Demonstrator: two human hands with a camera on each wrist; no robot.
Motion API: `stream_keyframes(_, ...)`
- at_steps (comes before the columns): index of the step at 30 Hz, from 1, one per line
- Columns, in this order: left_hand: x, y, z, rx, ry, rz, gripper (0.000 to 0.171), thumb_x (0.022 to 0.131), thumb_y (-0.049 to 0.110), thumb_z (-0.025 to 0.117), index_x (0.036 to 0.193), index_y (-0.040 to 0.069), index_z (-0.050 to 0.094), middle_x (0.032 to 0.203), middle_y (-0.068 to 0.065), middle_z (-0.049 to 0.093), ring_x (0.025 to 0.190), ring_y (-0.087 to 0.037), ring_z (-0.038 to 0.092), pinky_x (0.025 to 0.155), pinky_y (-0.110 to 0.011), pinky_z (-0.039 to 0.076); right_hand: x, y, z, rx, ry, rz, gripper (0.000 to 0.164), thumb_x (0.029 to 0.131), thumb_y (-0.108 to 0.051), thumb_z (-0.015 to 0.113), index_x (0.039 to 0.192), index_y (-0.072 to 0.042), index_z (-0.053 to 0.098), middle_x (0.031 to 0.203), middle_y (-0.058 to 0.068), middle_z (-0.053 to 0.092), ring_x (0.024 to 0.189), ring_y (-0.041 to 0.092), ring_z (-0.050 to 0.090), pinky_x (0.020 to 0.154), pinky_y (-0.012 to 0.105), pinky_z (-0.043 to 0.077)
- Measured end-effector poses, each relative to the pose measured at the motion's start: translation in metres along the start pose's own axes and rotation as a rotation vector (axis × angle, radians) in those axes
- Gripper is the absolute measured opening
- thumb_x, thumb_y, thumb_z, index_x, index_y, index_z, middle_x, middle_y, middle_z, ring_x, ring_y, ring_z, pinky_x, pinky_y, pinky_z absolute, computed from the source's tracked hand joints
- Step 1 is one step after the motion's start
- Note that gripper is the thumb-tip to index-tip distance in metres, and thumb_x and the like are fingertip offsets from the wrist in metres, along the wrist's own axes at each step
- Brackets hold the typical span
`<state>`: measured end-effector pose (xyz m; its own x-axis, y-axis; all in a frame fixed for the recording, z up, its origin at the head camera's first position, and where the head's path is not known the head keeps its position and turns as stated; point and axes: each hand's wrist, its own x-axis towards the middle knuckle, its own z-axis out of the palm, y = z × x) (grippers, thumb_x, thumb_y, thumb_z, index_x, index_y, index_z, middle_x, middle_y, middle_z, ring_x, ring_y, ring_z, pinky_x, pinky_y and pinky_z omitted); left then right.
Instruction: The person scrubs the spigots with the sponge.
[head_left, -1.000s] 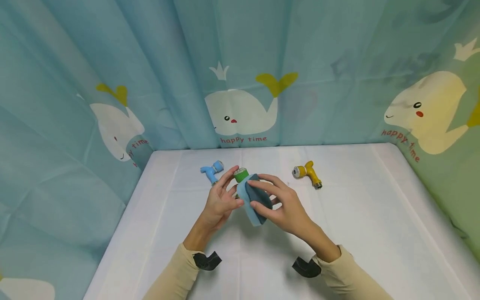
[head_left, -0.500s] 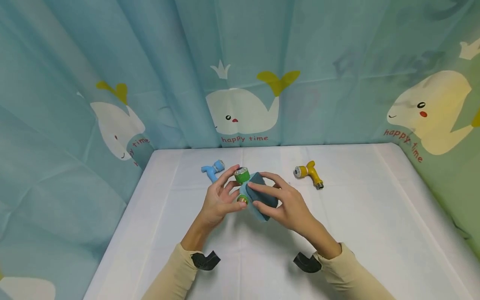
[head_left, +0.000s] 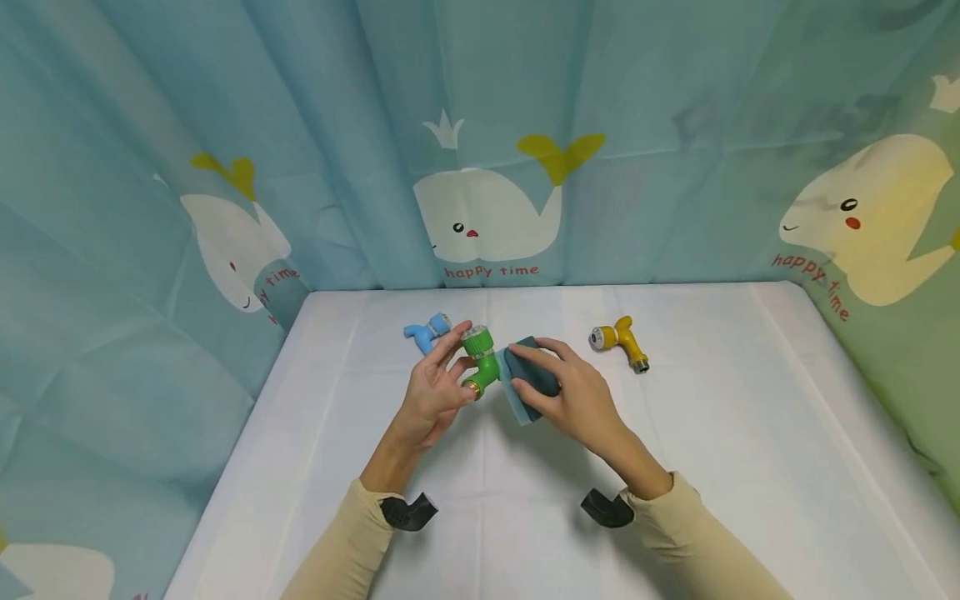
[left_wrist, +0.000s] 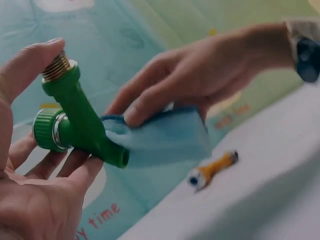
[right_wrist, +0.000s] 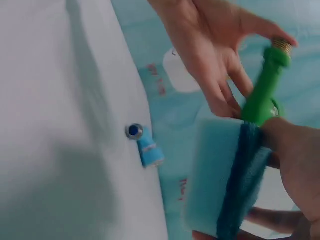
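My left hand [head_left: 429, 398] holds a green tap [head_left: 487, 368] up over the table. Its thumb presses the brass threaded end [left_wrist: 56, 69], and the fingers support the body near the ribbed knob [left_wrist: 46, 129]. In my right hand [head_left: 581, 398] is a blue sponge [right_wrist: 212, 170] with a darker scouring side, pinched between thumb and fingers. The sponge's edge lies right at the tap's spout [left_wrist: 119, 156] in the left wrist view.
A light blue tap [head_left: 423, 332] lies behind my left hand. To the right lies a yellow tap [head_left: 628, 345] on the white-covered table [head_left: 720, 433]. A blue curtain [head_left: 330, 125] with whale prints rises behind the table's far edge.
The sponge has slid right off the green tap, uncovering its body. The tap has turned and tilted in the left hand. Both hands have shifted slightly up in view.
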<state>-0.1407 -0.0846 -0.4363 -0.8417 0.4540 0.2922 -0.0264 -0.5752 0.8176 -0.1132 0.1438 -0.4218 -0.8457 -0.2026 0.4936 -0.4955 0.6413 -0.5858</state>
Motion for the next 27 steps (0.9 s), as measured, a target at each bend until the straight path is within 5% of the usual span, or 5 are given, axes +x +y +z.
stream_keyframes(7, 0.003, 0.001, -0.003, 0.054, -0.045, 0.018, 0.108, 0.08, 0.014, 0.091, 0.161, -0.003, 0.021, 0.158, -0.017, 0.023, 0.121, -0.024, 0.048, 0.093, -0.027, 0.054, 0.009, -0.01, -0.004, 0.223, 0.015, 0.019, 0.046, 0.093, -0.021, 0.078, 0.138, -0.016, 0.067, 0.134, 0.011, 0.065, 0.084, 0.02, 0.064, 0.066, 0.034, 0.057)
stream_keyframes(13, 0.001, 0.004, -0.004, 0.018, -0.035, 0.012, 0.111, 0.078, 0.009, 0.09, 0.161, -0.005, 0.018, 0.159, -0.018, 0.02, 0.122, -0.025, 0.048, 0.09, -0.026, 0.055, 0.008, -0.007, -0.002, 0.078, -0.03, 0.109, 0.043, 0.092, -0.023, 0.079, 0.133, -0.017, 0.071, 0.129, 0.011, 0.067, 0.071, 0.015, 0.059, 0.06, 0.027, 0.05)
stream_keyframes(21, 0.006, 0.005, -0.006, -0.028, -0.006, 0.021, 0.11, 0.079, 0.012, 0.091, 0.162, -0.001, 0.019, 0.157, -0.017, 0.025, 0.119, -0.023, 0.049, 0.075, -0.02, 0.054, 0.007, -0.016, 0.003, 0.05, 0.019, 0.102, 0.045, 0.093, -0.029, 0.077, 0.136, -0.019, 0.069, 0.129, 0.015, 0.067, 0.081, 0.024, 0.067, 0.063, 0.037, 0.056)
stream_keyframes(24, 0.006, 0.003, -0.006, -0.043, 0.039, 0.011, 0.106, 0.083, 0.009, 0.087, 0.162, -0.001, 0.018, 0.157, -0.017, 0.026, 0.12, -0.023, 0.05, 0.081, -0.021, 0.054, 0.006, -0.015, 0.005, -0.056, 0.045, 0.143, 0.046, 0.09, -0.031, 0.08, 0.134, -0.021, 0.071, 0.13, 0.016, 0.066, 0.09, 0.03, 0.069, 0.066, 0.042, 0.058)
stream_keyframes(27, 0.009, -0.002, -0.003, -0.061, 0.112, -0.01, 0.098, 0.087, 0.012, 0.083, 0.162, 0.002, 0.02, 0.155, -0.017, 0.03, 0.121, -0.021, 0.052, 0.092, -0.024, 0.053, 0.008, -0.021, 0.007, -0.043, 0.141, 0.068, 0.046, 0.088, -0.027, 0.082, 0.132, -0.02, 0.071, 0.133, 0.016, 0.064, 0.088, 0.03, 0.069, 0.064, 0.042, 0.058)
